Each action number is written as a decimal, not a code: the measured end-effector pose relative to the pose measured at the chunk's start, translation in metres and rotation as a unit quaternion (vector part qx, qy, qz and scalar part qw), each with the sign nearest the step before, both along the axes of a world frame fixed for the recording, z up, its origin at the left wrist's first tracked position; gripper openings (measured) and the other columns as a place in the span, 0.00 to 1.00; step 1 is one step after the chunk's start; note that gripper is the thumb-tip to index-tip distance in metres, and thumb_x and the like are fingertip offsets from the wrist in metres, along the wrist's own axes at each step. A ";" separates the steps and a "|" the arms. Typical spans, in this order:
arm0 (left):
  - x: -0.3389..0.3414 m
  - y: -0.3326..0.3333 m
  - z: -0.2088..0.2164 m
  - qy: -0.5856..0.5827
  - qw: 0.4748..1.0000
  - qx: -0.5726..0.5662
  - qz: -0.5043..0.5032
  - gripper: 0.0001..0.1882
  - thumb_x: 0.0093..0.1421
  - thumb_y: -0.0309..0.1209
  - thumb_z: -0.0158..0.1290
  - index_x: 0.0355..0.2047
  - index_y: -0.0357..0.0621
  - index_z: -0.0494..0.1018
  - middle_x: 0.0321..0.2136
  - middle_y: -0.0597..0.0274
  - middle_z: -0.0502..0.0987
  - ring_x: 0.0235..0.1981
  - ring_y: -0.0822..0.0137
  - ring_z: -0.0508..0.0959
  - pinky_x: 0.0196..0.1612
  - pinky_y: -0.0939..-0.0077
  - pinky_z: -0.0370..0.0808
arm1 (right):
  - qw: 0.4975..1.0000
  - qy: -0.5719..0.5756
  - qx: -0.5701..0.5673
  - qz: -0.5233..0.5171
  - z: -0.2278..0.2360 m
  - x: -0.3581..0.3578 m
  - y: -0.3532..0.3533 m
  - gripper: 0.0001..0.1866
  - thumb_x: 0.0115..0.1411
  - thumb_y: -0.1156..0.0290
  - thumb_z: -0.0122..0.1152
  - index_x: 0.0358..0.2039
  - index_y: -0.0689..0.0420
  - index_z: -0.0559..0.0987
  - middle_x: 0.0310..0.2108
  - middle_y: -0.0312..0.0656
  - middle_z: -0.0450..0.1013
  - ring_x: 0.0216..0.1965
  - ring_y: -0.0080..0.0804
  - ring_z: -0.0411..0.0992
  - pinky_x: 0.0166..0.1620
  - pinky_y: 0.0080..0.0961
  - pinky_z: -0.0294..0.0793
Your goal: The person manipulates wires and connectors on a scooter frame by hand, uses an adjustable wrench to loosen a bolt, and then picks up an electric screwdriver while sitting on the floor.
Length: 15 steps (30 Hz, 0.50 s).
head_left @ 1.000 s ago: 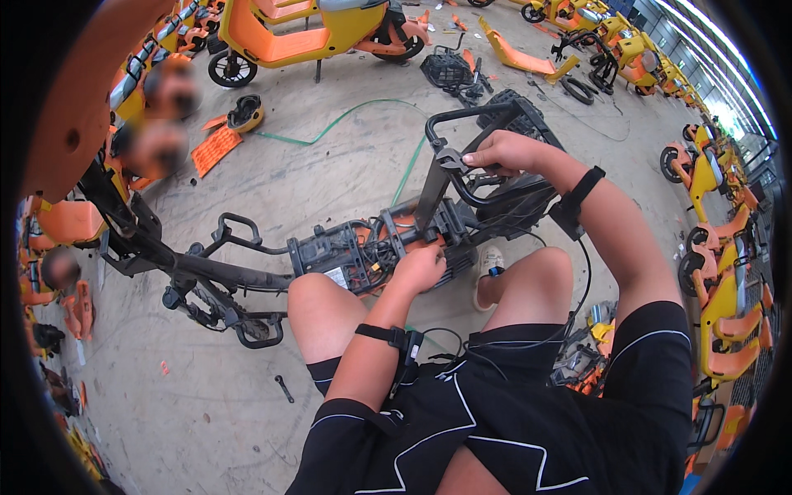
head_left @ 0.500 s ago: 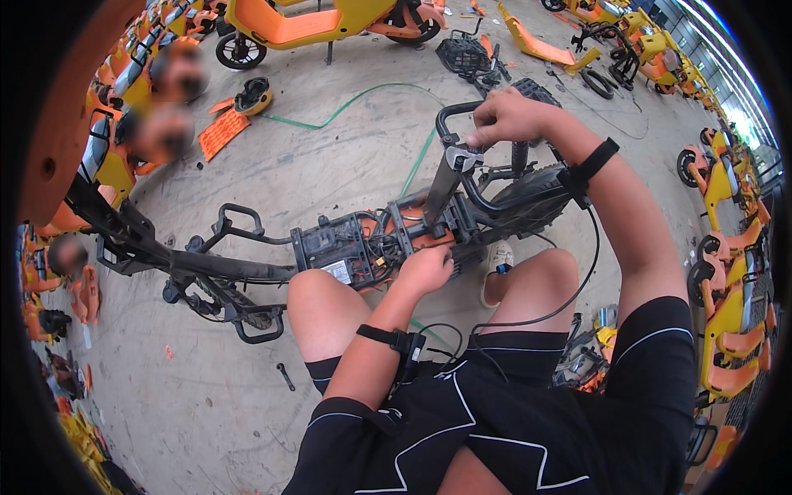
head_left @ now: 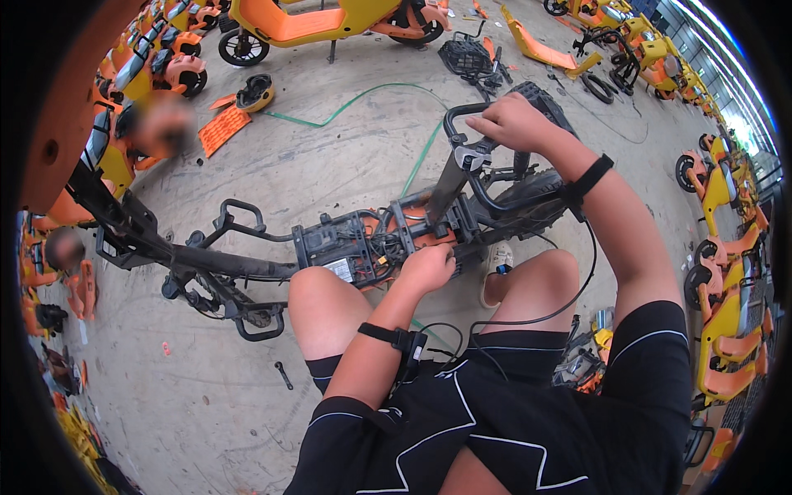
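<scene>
A stripped black e-bike frame (head_left: pixel 223 261) stretches across the floor in front of me, with exposed wiring and an open orange-lined bay (head_left: pixel 384 224) at its middle. My left hand (head_left: pixel 429 268) is curled closed at the near edge of that bay, by the foot of a thick black seat post (head_left: pixel 448 188); its fingertips are hidden. A silver metal bracket (head_left: pixel 470 157) sits on top of the post. Beside it, my right hand (head_left: pixel 518 124) is over a black tubular bar (head_left: pixel 454 124), thumb stretched out to the left and the other fingers bent down out of sight.
A rear wheel (head_left: pixel 540 198) lies to the right of the post. On the floor are a yellow helmet (head_left: pixel 256 93), an orange panel (head_left: pixel 224 134), a green strap (head_left: pixel 346 103) and a dark wrench (head_left: pixel 284 375). Yellow-orange scooters (head_left: pixel 289 26) stand around. Loose parts (head_left: pixel 582 363) lie by my right knee.
The post top and tubular bar have shifted slightly right. My right thumb has risen from beside the silver bracket and points left. My left hand stays nearly in place.
</scene>
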<state>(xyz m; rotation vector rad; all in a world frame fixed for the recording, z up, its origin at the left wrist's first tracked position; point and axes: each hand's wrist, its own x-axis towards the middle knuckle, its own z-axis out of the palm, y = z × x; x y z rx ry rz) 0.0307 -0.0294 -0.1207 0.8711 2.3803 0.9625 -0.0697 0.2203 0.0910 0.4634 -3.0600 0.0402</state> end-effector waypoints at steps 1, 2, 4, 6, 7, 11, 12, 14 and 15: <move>0.000 -0.002 0.000 0.001 1.000 0.003 0.001 0.15 0.61 0.39 0.52 0.42 0.43 0.77 0.35 0.46 0.81 0.40 0.44 0.80 0.45 0.53 0.76 | 0.999 -0.025 -0.015 -0.030 0.004 0.005 -0.002 0.31 0.68 0.45 0.47 0.22 0.58 0.81 0.21 0.48 0.74 0.32 0.49 0.72 0.46 0.40 0.68; 0.000 -0.004 -0.002 0.004 1.000 0.005 0.005 0.15 0.61 0.39 0.52 0.42 0.43 0.77 0.35 0.46 0.81 0.40 0.44 0.80 0.45 0.53 0.76 | 0.997 -0.050 -0.031 -0.059 0.009 0.013 -0.004 0.31 0.68 0.45 0.47 0.22 0.58 0.81 0.21 0.49 0.74 0.32 0.50 0.72 0.44 0.41 0.70; 0.000 -0.003 -0.005 0.010 1.000 0.012 0.006 0.15 0.61 0.39 0.52 0.43 0.43 0.77 0.35 0.45 0.81 0.40 0.45 0.80 0.45 0.54 0.76 | 0.990 -0.084 -0.060 -0.096 0.011 0.029 0.006 0.27 0.67 0.45 0.50 0.28 0.57 0.82 0.24 0.49 0.75 0.35 0.51 0.74 0.37 0.41 0.72; 0.000 -0.004 -0.002 0.007 1.000 0.009 0.006 0.15 0.61 0.39 0.52 0.43 0.43 0.78 0.36 0.45 0.81 0.41 0.45 0.80 0.46 0.54 0.76 | 0.994 -0.052 -0.074 -0.057 0.015 0.052 0.009 0.25 0.66 0.46 0.54 0.32 0.58 0.80 0.27 0.49 0.76 0.35 0.51 0.74 0.37 0.41 0.72; 0.000 -0.003 0.001 0.006 1.000 0.008 0.003 0.16 0.60 0.39 0.52 0.43 0.43 0.78 0.36 0.44 0.81 0.41 0.45 0.80 0.46 0.54 0.76 | 0.995 -0.034 -0.080 -0.040 0.019 0.066 0.007 0.24 0.65 0.47 0.55 0.34 0.58 0.80 0.29 0.50 0.76 0.35 0.51 0.75 0.38 0.41 0.72; 0.001 -0.003 0.014 -0.012 1.000 -0.008 -0.010 0.15 0.62 0.39 0.51 0.43 0.44 0.78 0.38 0.45 0.81 0.42 0.45 0.80 0.46 0.52 0.76 | 0.990 -0.066 -0.080 -0.098 0.030 0.114 -0.014 0.26 0.61 0.45 0.61 0.42 0.57 0.74 0.34 0.50 0.76 0.38 0.51 0.76 0.40 0.41 0.73; 0.002 -0.003 0.015 -0.010 1.000 -0.005 -0.008 0.15 0.61 0.39 0.51 0.43 0.44 0.78 0.38 0.46 0.81 0.42 0.45 0.80 0.46 0.52 0.76 | 0.986 -0.080 -0.087 -0.117 0.030 0.123 -0.022 0.28 0.59 0.45 0.63 0.45 0.57 0.72 0.37 0.51 0.76 0.40 0.51 0.76 0.42 0.41 0.73; 0.005 -0.002 0.014 -0.001 1.000 0.002 -0.008 0.15 0.61 0.40 0.52 0.43 0.44 0.78 0.37 0.46 0.81 0.42 0.45 0.80 0.46 0.53 0.77 | 0.981 -0.073 -0.152 -0.093 0.024 0.145 -0.032 0.25 0.59 0.58 0.66 0.50 0.59 0.69 0.38 0.54 0.76 0.42 0.52 0.76 0.44 0.41 0.74; 0.005 -0.002 0.012 0.006 1.000 0.005 -0.007 0.15 0.61 0.40 0.52 0.43 0.44 0.78 0.37 0.46 0.81 0.41 0.45 0.81 0.46 0.53 0.77 | 0.972 -0.083 -0.201 -0.092 0.021 0.154 -0.040 0.25 0.59 0.63 0.66 0.52 0.59 0.68 0.38 0.56 0.75 0.42 0.53 0.76 0.45 0.42 0.74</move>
